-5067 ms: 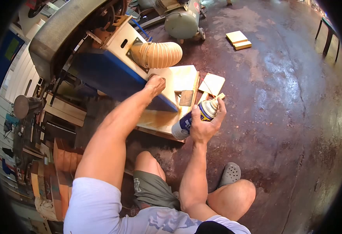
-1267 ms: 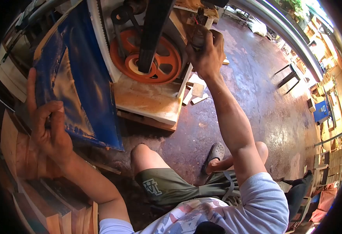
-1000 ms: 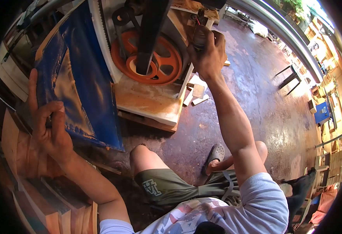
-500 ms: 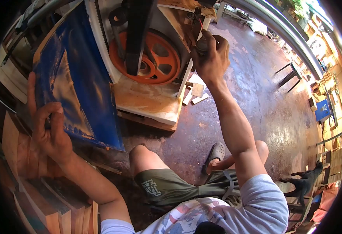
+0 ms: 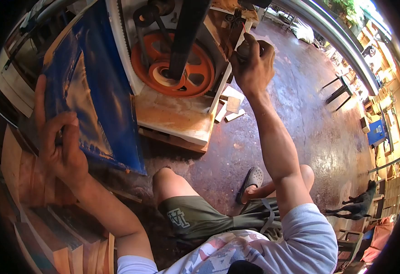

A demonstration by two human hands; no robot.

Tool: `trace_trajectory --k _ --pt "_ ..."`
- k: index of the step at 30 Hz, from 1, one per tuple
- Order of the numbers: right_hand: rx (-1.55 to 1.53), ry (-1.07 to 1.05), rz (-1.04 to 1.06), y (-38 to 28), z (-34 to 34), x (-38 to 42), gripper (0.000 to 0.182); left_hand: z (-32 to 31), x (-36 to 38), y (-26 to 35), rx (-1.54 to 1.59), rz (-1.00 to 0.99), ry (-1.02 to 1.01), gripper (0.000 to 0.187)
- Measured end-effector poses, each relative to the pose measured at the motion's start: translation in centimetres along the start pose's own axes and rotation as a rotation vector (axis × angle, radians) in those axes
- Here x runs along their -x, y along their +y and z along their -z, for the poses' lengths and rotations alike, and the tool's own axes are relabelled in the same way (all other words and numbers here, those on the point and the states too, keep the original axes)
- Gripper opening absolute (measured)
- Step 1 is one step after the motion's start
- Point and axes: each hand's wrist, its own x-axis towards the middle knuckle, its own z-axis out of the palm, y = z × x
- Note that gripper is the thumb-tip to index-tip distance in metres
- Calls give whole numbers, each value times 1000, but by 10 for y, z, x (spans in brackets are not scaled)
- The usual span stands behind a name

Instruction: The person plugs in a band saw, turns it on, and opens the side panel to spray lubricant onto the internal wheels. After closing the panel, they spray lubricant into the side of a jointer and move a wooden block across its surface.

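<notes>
My right hand (image 5: 254,68) is wrapped around a spray can (image 5: 243,50), mostly hidden by the fingers. A thin red straw points from it toward the upper right side of an open machine cabinet (image 5: 175,114). Inside the cabinet sits an orange spoked wheel (image 5: 203,68), partly covered by a dark upright bar (image 5: 188,41). At the left, my left hand (image 5: 65,148) grips the edge of a blue door panel (image 5: 111,96), one finger stretched along its outer side and the others curled. Tan dust coats part of the panel's inner face.
Wood boards (image 5: 54,228) stand at the lower left. Wood offcuts (image 5: 232,105) lie on the floor beside the cabinet. A metal tube (image 5: 346,59) crosses the upper right. Farther off are a dark stool (image 5: 339,91), a blue box (image 5: 376,132) and a black dog (image 5: 357,205).
The machine and my right hand with the can sit slightly farther right in view. My left hand keeps its hold on the panel. The dog has shifted its position.
</notes>
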Motion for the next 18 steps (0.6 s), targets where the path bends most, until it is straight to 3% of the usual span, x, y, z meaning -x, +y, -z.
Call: trace_trajectory --k 18 --pt "7 -96 -52 -6 11 0 58 1 0 -1 -2 -25 -19 13"
